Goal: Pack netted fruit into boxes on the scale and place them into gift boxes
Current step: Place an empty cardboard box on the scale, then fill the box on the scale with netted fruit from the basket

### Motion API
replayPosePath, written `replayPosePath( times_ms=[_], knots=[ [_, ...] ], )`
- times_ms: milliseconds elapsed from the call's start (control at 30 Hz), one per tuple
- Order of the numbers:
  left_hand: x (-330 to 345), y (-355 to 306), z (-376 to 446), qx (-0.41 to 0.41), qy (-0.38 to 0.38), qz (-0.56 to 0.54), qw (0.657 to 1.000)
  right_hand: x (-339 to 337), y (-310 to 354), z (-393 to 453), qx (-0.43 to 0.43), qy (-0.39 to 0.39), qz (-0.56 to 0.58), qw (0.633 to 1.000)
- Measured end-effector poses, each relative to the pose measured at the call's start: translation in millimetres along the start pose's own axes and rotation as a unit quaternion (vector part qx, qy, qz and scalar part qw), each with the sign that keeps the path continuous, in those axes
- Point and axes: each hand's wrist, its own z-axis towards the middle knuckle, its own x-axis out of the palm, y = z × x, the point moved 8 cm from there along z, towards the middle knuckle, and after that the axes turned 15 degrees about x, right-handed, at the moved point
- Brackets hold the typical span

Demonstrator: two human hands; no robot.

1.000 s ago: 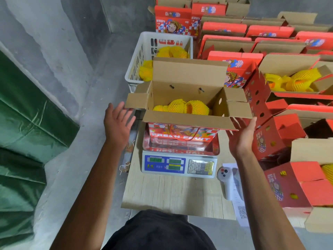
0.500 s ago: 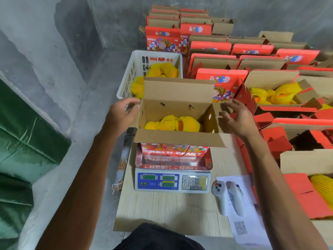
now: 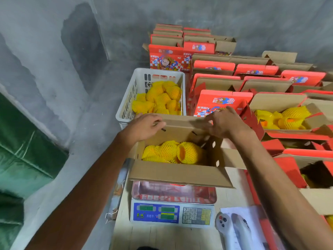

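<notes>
1. The box [image 3: 180,159] stands on the scale [image 3: 173,204] at the near end of the bench [image 3: 162,237], with netted fruit [image 3: 173,152] lying in its bottom; judging by this, the filling and weighing look about done.
2. Both hands are on the far flap [image 3: 182,123]. The left hand [image 3: 146,126] curls its fingers over the flap's left end, and the right hand [image 3: 225,121] grips the right end with bent fingers. The near flap [image 3: 180,175] hangs open toward the person.
3. Left to do, as I judge it: fold the flaps shut and move the box off the scale to join the gift boxes [image 3: 252,83] to the right. The white basket [image 3: 153,94] beyond the bench's far edge holds more netted fruit.
4. Against a second ago, the hands have gone from spread wide beside the box to closing on the far flap, and the side flaps have been tucked in.
</notes>
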Motion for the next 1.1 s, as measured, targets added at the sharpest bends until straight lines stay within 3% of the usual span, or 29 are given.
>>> replayPosePath(
  times_ms=[67,233,367,500,667,867,1000,1100],
  knots=[
    [2,13,10,-0.025,-0.009,-0.073,0.997,-4,15,19,-0.027,0.046,0.016,0.998],
    [-5,47,50,-0.059,-0.046,-0.121,0.990,-4,70,75,-0.138,0.111,0.062,0.982],
    [2,82,90,-0.088,-0.059,-0.199,0.974,24,109,132,-0.166,0.146,-0.002,0.975],
    [33,127,131,-0.163,0.027,-0.220,0.961,69,129,181,-0.146,0.202,-0.050,0.967],
    [74,171,159,-0.219,0.154,-0.172,0.948,112,151,225,-0.146,0.253,-0.104,0.951],
    [105,188,182,-0.186,0.242,-0.083,0.949,148,165,242,-0.184,0.174,-0.262,0.931],
    [123,198,189,-0.167,0.325,-0.026,0.930,166,173,250,-0.169,0.158,-0.260,0.937],
    [130,200,191,-0.152,0.329,0.006,0.932,167,166,256,-0.142,0.148,-0.218,0.954]
  ],
)
